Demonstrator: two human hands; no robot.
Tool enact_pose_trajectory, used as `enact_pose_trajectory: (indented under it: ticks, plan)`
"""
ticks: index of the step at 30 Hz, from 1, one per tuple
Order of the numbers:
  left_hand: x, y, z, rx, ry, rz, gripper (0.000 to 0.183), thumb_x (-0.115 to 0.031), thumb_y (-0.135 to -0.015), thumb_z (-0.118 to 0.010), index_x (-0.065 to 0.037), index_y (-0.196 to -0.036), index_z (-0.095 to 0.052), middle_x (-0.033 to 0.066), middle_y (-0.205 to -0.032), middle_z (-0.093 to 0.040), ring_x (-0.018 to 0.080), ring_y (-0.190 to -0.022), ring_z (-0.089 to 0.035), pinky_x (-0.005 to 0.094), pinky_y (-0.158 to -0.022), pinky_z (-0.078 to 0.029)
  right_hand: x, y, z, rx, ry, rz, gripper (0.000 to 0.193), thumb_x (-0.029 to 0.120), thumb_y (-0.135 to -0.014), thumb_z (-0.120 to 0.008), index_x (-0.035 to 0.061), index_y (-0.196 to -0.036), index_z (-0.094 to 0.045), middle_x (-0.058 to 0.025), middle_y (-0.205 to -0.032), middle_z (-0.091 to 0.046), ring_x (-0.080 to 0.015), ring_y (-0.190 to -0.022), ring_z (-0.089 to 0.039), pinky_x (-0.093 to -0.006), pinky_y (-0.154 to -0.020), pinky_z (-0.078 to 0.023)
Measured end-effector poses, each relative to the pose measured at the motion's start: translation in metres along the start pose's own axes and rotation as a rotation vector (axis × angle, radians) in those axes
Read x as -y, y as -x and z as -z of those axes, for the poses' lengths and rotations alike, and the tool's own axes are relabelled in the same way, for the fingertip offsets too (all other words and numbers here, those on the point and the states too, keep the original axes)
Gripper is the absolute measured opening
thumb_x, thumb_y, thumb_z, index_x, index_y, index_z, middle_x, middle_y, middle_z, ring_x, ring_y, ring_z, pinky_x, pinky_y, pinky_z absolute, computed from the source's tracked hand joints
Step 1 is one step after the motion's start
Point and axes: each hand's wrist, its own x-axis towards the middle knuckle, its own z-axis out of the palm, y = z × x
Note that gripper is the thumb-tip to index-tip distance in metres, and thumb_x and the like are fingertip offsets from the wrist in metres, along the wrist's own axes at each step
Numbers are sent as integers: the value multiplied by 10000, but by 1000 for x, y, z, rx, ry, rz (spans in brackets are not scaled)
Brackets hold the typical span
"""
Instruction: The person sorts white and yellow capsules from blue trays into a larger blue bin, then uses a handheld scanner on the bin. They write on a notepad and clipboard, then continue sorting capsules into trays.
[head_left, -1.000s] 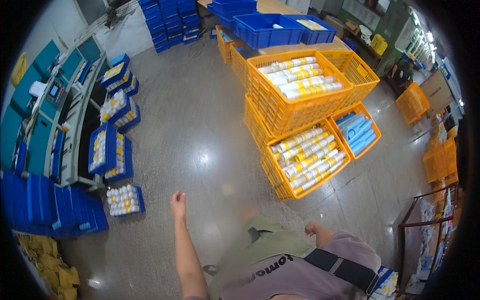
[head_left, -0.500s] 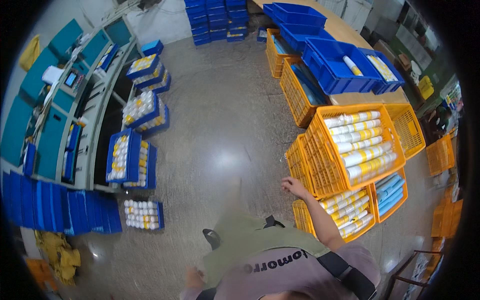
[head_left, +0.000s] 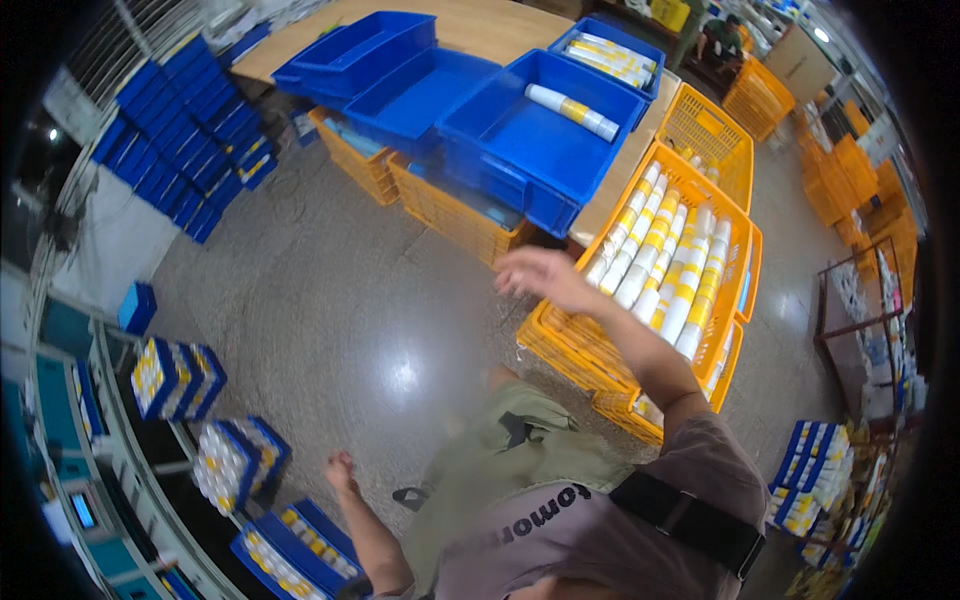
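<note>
Fingers of your right hand (head_left: 548,277) are loosely bent and partly spread, with nothing visible in them. They hang beside the left edge of the full orange crate (head_left: 738,255); from this angle you cannot be sure whether they touch it. White-and-yellow tubes (head_left: 660,262) lie side by side inside that crate, and your forearm crosses in front of its near side.

Your left hand (head_left: 341,468) is lower, well apart from the crate, above the grey floor (head_left: 400,375). Its fingers curl inward and seem to hold nothing, though they show too small for you to tell how tightly.

Beyond your right hand, a large blue bin (head_left: 500,125) carries a single tube (head_left: 572,112). It sits at the edge of the wooden surface (head_left: 480,25). Below your left hand, blue boxes (head_left: 268,525) of white-and-yellow tubes stand near your left forearm.
</note>
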Motion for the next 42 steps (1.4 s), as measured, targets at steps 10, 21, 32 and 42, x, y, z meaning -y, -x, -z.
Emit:
enact_pose_trajectory:
  ticks: [10,21,32,42]
  plan:
    - [-280,-79,-300,230,-414,-106,422,-249,-914,-620,-19,-1264,-571,122,-1149,-649,199,-988,-622,344,-847,-498,-146,-277,385,-655,1360,-48,411,192,-877,-578,-18,-1230,-560,-235,-1226,-578,-391,-1141,-541,-452,-983,-419]
    - [-394,-84,-502,514,-544,-507,357,-315,-827,-675,-42,-1055,-659,162,-970,-678,292,-918,-650,396,-805,-508,-210,-304,475,-373,990,-609,814,289,-741,-770,-75,-1345,-364,-285,-1213,-559,-412,-1096,-562,-441,-948,-438]
    - [-527,-83,-738,1416,-302,-473,498,-364,-875,-654,14,-1183,-555,194,-1063,-634,268,-1010,-609,398,-849,-478,24,-358,297,-876,-111,-473,507,447,-908,-574,-8,-1132,-576,-115,-936,-621,-221,-761,-597,-364,-687,-491]
    - [-587,-126,-751,1706,-77,429,405,-368,-973,-496,-19,-1174,-539,123,-898,-645,195,-735,-652,325,-642,-545,-9,-506,185,-1009,-415,-373,534,446,-1009,-387,-3,-1272,-506,-150,-1219,-584,-253,-1072,-570,-392,-918,-447]
